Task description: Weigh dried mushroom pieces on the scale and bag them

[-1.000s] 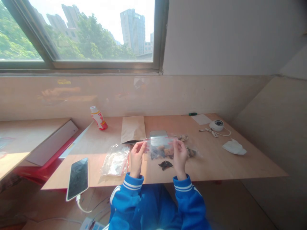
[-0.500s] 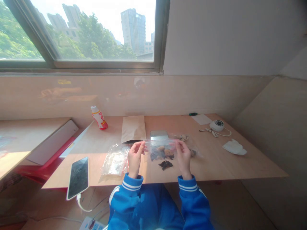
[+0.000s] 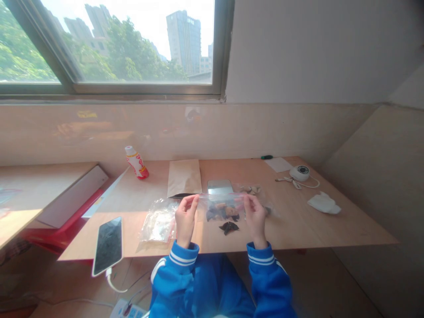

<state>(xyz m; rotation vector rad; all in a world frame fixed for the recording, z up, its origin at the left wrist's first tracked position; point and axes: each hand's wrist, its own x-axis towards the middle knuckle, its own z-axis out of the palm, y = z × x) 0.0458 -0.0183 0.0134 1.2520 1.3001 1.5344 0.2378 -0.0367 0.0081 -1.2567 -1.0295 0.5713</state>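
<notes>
My left hand (image 3: 186, 219) pinches the upper left corner of a clear zip bag (image 3: 212, 201). At its upper right corner, my right hand (image 3: 255, 217) grips the same bag, so the top edge is stretched between both hands. Through or behind the plastic I see several dark and brown dried pieces (image 3: 222, 213); whether they lie inside it I cannot tell. One dark, curled piece (image 3: 229, 228) rests on the table just below the bag. Left of my left hand lies a pile of clear plastic bags (image 3: 159, 221). Another bag with pale pieces (image 3: 251, 190) sits behind my right hand.
On the table (image 3: 298, 225) are a brown paper bag (image 3: 184, 176), a silver flat device (image 3: 220, 187), a red-and-white bottle (image 3: 137, 162), a white fan (image 3: 300, 173) with a cable and a crumpled tissue (image 3: 323, 203). A charging phone (image 3: 107, 245) overhangs the front left edge.
Both hands have drifted slightly apart, and the bag's top edge is pulled a little straighter. Everything on the table stays where it was.
</notes>
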